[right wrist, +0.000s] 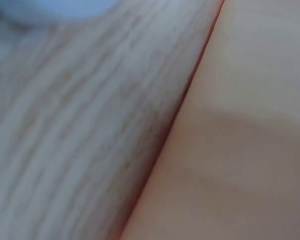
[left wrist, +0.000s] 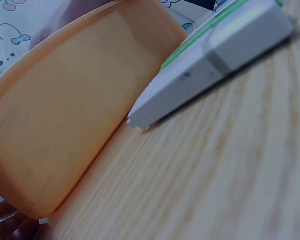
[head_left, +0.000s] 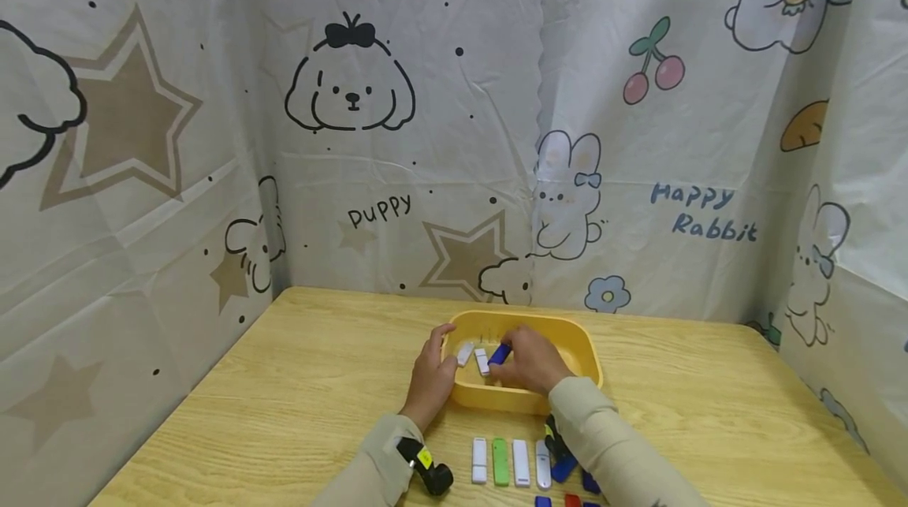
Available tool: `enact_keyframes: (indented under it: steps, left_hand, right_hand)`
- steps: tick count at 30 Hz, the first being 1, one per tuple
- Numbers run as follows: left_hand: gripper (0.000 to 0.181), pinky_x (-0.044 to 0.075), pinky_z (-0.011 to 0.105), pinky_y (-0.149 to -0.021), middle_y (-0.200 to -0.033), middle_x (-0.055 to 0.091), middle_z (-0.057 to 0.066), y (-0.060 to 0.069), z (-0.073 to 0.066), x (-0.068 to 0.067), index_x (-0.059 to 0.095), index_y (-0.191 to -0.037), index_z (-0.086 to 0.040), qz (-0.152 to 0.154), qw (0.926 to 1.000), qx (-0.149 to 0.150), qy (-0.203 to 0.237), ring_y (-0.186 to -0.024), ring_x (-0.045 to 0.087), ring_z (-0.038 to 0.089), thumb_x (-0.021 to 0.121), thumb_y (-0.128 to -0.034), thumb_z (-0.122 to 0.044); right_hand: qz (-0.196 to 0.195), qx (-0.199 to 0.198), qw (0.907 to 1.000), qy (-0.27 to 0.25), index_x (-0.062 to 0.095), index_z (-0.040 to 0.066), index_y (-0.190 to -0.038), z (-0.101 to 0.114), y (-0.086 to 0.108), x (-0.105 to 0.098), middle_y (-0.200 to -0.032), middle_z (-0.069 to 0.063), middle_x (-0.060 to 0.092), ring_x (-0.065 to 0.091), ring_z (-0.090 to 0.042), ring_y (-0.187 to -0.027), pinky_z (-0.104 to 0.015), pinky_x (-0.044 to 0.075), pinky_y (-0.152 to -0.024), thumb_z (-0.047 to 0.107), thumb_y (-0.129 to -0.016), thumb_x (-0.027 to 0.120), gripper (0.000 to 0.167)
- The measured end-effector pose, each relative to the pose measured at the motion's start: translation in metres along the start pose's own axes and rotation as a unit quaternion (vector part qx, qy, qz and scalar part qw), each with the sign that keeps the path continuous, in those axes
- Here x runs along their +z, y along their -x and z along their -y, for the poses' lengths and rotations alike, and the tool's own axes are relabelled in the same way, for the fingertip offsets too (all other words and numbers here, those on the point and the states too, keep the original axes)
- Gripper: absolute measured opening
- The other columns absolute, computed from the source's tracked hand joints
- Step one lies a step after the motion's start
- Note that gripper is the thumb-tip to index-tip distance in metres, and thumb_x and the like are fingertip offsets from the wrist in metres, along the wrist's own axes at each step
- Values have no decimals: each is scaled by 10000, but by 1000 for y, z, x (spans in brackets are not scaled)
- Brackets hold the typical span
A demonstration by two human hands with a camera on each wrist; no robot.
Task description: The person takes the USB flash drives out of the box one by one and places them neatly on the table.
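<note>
My left hand point(head_left: 429, 377) holds the left end of the yellow plastic tray point(head_left: 496, 399), its fingers at the rim. Inside the tray, my right hand point(head_left: 534, 361) pinches a blue USB flash drive point(head_left: 500, 355) between thumb and fingers. Left of that drive lie two white USB flash drives point(head_left: 482, 362) on the tray floor. In the left wrist view, fingers point(left wrist: 9, 222) of the left hand show beside the tray's corner. The right wrist view has only the tray wall point(right wrist: 250, 130) and tabletop, with the hand out of sight.
In front of the tray, a row of USB flash drives lies on the wooden table point(head_left: 319, 381): white, green point(head_left: 500, 462), white, silvery white and blue point(head_left: 563, 468). Nearer the lower edge are a red one point(head_left: 571, 500) and more blue ones, partly cut off. A printed curtain point(head_left: 440, 136) encloses the table.
</note>
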State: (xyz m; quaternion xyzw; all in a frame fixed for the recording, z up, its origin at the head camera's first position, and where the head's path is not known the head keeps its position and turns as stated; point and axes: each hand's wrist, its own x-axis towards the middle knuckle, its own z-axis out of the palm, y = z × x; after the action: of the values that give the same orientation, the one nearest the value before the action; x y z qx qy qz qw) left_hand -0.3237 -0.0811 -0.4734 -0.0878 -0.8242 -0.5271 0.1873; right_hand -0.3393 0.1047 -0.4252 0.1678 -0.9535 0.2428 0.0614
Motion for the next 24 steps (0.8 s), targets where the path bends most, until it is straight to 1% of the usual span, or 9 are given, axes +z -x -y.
enact_keyframes:
  steps: [4,7,10,13,17,21,24]
  left_hand:
    - [505,367,539,-1029,-1365,521,130,0,-1,0,491,-1331,-127,-31,10000,-26,-39,-1275,467,329,475,-835,-37]
    - [504,367,536,-1030,-1366,521,121,0,-1,1,490,-1331,-136,-35,10000,-56,-62,-1276,466,327,475,-837,-36]
    - [506,361,539,-1035,-1371,516,120,0,1,2,486,-1333,-136,-15,10000,-71,-63,-1284,459,327,476,-836,-38]
    - [509,352,534,-1046,-1380,510,111,1,2,2,481,-1338,-147,10,9999,-151,-31,-1296,449,314,478,-839,-47]
    - [506,351,529,-1049,-1380,510,110,1,2,2,482,-1338,-150,5,9998,-188,-38,-1297,450,307,478,-842,-51]
    - [505,354,537,-1044,-1379,509,124,1,1,2,481,-1337,-138,-13,9999,-125,-99,-1288,456,321,469,-840,-45]
    - [508,352,536,-1046,-1385,506,123,1,0,3,481,-1340,-137,-9,9999,-135,-38,-1287,455,320,461,-841,-46]
  right_hand:
    - [-349,-216,9992,-16,674,42,-931,0,2,-3,-878,-74,586,499,-159,-688,-301,472,-659,344,-715,804,393]
    - [-495,-378,9980,-58,673,41,-927,2,3,-8,-893,-95,590,497,-149,-679,-296,473,-658,331,-713,801,383]
    - [-512,-465,9975,-138,675,54,-900,4,5,-16,-879,-99,583,493,-146,-676,-289,468,-640,306,-713,799,338]
    - [-456,-461,9974,-307,676,75,-902,9,10,-26,-873,-94,577,493,-154,-704,-290,465,-648,291,-722,794,305]
    - [-487,-635,9961,-378,670,95,-972,16,26,-37,-895,-44,573,518,-173,-779,-293,472,-698,299,-723,798,346]
    - [-686,-1163,9906,-204,663,101,-1020,22,49,-43,-913,27,565,552,-160,-815,-269,493,-717,309,-711,808,400]
    - [-806,-1497,9854,-91,665,108,-1037,25,68,-46,-920,67,549,546,-114,-808,-243,498,-705,314,-708,810,415]
